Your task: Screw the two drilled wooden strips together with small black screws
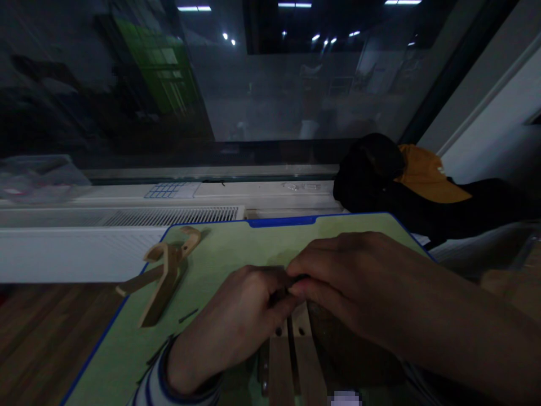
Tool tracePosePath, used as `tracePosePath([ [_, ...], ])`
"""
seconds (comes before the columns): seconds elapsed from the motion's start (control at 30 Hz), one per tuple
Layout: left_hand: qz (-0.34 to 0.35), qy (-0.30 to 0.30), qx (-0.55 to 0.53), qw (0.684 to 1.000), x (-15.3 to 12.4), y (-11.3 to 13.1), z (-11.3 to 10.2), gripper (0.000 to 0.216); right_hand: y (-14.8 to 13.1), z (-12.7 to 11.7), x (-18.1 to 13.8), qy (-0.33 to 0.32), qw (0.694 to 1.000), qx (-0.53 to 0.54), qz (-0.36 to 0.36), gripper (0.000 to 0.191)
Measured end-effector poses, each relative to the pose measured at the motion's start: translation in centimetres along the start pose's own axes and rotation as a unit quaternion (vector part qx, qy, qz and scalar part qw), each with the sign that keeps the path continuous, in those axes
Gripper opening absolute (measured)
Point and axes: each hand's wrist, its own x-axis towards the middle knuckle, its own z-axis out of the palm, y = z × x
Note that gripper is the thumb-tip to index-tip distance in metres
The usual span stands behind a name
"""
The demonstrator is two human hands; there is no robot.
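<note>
My left hand (239, 316) and right hand (359, 282) meet, fingers bent and thumbs inward, at the far ends of two wooden strips (281, 363); their fingertips are hidden, so I cannot tell what they grip. The strips are before me, above the green tabletop (228, 242). Leftward lie a wooden frame (169, 270) and dark rod (188, 316); beyond, a radiator (76, 254).

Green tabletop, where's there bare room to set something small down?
The widest bare patch of the green tabletop lies between the wooden piece, the blue handle at the far edge and the left hand. Another lies near left, between the dark rods and the blue border. The near middle is crowded with two wooden slats and the right hand.
</note>
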Motion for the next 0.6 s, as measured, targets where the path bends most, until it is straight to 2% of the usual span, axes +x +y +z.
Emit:
tracePosePath([
  [0.3, -0.031, 0.03, 0.008, 0.999, 0.21, -0.41, 0.43, 0.022, 0.23, 0.16, 0.23, -0.001, 1.0, 0.009, -0.005, 0.013],
  [0.47, -0.019, 0.037, -0.009, 0.999, 0.39, -0.38, 0.49, 0.02, 0.2, -0.33, 0.01, -0.006, 1.0, 0.024, 0.004, 0.013],
  [0.6, -0.006, 0.034, -0.023, 0.999, 0.54, -0.17, 0.55, 0.014, 0.52, -0.55, -0.42, -0.011, 0.999, 0.032, 0.005, 0.023],
])
